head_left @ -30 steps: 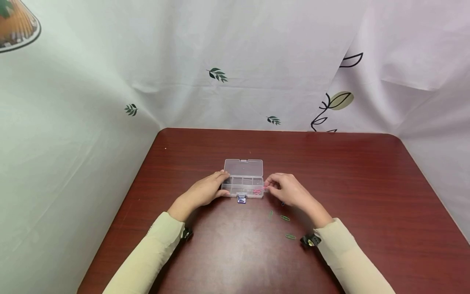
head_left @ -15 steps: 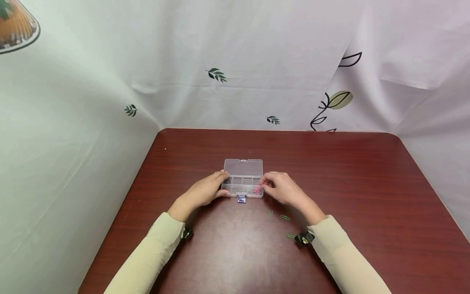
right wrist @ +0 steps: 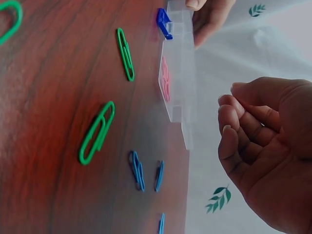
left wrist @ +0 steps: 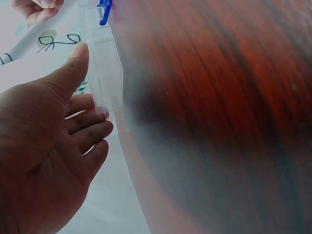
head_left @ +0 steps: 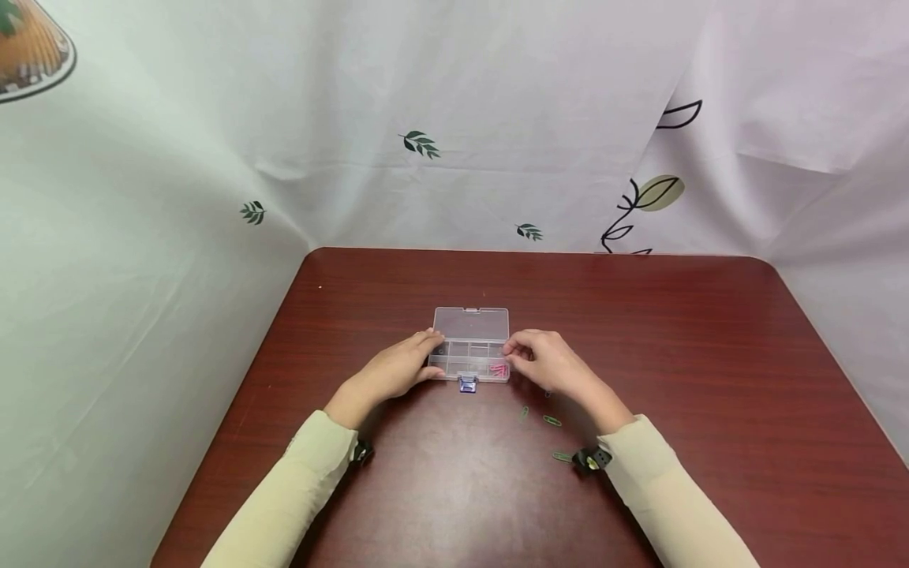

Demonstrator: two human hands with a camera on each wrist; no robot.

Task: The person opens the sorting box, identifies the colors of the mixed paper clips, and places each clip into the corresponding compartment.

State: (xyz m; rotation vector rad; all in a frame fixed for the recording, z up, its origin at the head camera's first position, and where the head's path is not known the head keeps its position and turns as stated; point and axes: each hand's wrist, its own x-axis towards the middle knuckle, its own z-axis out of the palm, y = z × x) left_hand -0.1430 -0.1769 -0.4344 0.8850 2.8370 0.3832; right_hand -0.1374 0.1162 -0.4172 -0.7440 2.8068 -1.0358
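From your head view, the clips on the surface are too small to count or tell apart, and the pink ones inside the box read only as a smudge. Your right hand covers the box's right end; your left hand covers its left end.

In the left wrist view, the surface is blurred, the box is cut off at the top edge, and the palm runs off the bottom.

In the right wrist view, one green clip is cut by the left edge, one blue clip by the bottom. The curled fingers hide whether they pinch anything.
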